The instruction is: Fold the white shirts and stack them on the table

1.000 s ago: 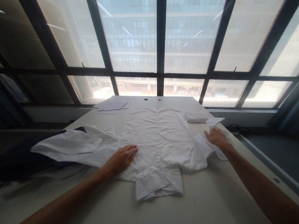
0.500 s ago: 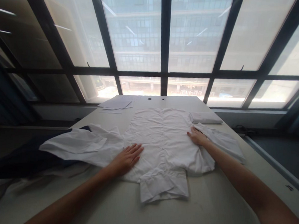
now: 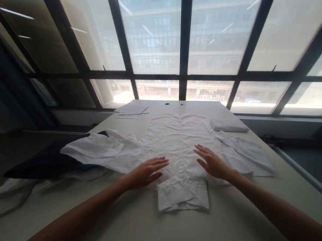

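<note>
A white shirt with a gathered centre line lies spread on the table, its collar end toward me and its sleeves out to both sides. My left hand is over the left front near the collar, fingers stretched out. My right hand is above the right front, its fingers apart. Neither hand holds anything. Whether the palms touch the cloth or hover just over it, I cannot tell. The left sleeve lies partly on dark cloth, and the right sleeve spreads toward the table's right side.
On the white table, a folded white cloth lies at the back right and paper sheets at the back left. Dark blue cloth and pale cloth are heaped at the left edge. Large windows stand beyond.
My right hand has left the shirt's right side and come inward toward the centre. My left hand has shifted slightly inward. The view has turned a little to the left.
</note>
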A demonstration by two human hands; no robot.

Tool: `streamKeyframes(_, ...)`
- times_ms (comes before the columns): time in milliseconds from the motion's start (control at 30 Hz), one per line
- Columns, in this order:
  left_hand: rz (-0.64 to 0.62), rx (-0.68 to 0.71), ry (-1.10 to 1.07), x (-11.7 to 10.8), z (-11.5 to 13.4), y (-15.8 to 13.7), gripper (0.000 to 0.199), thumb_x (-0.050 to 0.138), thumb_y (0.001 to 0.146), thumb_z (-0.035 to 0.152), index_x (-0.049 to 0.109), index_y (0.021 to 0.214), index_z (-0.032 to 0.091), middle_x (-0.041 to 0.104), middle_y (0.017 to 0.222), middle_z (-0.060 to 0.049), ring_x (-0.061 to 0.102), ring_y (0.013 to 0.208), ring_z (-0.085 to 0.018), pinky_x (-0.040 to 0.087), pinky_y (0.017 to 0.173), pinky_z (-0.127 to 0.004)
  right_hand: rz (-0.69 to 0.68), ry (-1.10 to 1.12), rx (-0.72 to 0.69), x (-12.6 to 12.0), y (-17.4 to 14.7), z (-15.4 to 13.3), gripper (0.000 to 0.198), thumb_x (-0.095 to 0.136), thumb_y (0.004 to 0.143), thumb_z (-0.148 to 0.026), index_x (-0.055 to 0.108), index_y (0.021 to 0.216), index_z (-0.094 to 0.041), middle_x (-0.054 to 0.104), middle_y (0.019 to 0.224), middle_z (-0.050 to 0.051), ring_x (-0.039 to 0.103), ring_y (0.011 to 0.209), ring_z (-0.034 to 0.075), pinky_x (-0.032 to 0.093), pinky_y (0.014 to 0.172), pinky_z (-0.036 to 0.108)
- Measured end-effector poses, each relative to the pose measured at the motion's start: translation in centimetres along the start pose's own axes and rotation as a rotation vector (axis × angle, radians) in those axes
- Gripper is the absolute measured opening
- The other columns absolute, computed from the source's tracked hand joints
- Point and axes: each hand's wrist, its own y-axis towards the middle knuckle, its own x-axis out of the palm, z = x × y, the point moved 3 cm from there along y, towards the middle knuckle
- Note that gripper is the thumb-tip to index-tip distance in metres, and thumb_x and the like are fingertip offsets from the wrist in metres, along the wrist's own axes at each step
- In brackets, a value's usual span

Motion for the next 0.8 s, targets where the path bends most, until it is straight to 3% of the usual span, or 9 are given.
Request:
streamKeyframes(133,-0.203,0.152,-0.092,0.8,2.7,0.0,0.057,0.044,0.105,0.044,0.031,0.159,0.033,0.032,0.163,-0.002,0.023,0.153,-0.027,0.019,0.125,-0.048,-0.198,0.139,-0.179,0.8,-3.6,-3.7,0.058,0.043,0.104,-0.038,0.028,0.160,-0.031,0.028,0.165,0.004,0.022,0.153,0.023,0.018,0.125,0.048)
streamKeyframes(300,-0.314,0.174,-0.140,1.1,2.7,-0.2,0.064,0.050,0.100,0.055,0.030,0.158,0.038,0.027,0.164,0.000,0.019,0.153,-0.030,0.006,0.125,-0.052,-0.261,0.145,-0.115,1.1,-6.1,-1.6,0.062,0.040,0.105,-0.047,0.018,0.161,-0.032,0.020,0.166,0.003,0.013,0.154,0.026,0.009,0.125,0.053)
streamKeyframes(433,-0.350,0.190,-0.147,0.7,2.5,-0.2,0.088,0.065,0.085,0.067,0.028,0.159,0.037,0.025,0.165,-0.003,0.014,0.153,-0.034,0.005,0.125,-0.054,-0.266,0.141,-0.080,1.0,-6.5,-0.4,0.054,0.033,0.107,-0.044,0.023,0.159,-0.035,0.021,0.166,-0.001,0.013,0.154,0.024,0.009,0.126,0.051)
streamKeyframes(567,-0.355,0.197,-0.139,0.8,2.3,-0.1,0.098,0.073,0.076,0.070,0.029,0.159,0.036,0.028,0.164,-0.006,0.014,0.153,-0.036,0.006,0.124,-0.057,-0.229,0.132,-0.010,1.1,-6.4,-0.1,0.052,0.036,0.106,-0.038,0.034,0.157,-0.029,0.027,0.164,0.002,0.018,0.153,0.024,0.014,0.126,0.051)
streamKeyframes(800,-0.257,0.235,-0.110,1.2,1.1,-0.2,0.075,0.068,0.086,0.062,0.043,0.152,0.037,0.045,0.156,-0.007,0.031,0.149,-0.033,0.021,0.123,-0.052,-0.041,0.201,0.093,-0.3,-6.2,-0.5,0.046,0.043,0.101,-0.030,0.056,0.145,-0.025,0.056,0.147,0.006,0.048,0.139,0.025,0.039,0.117,0.046)
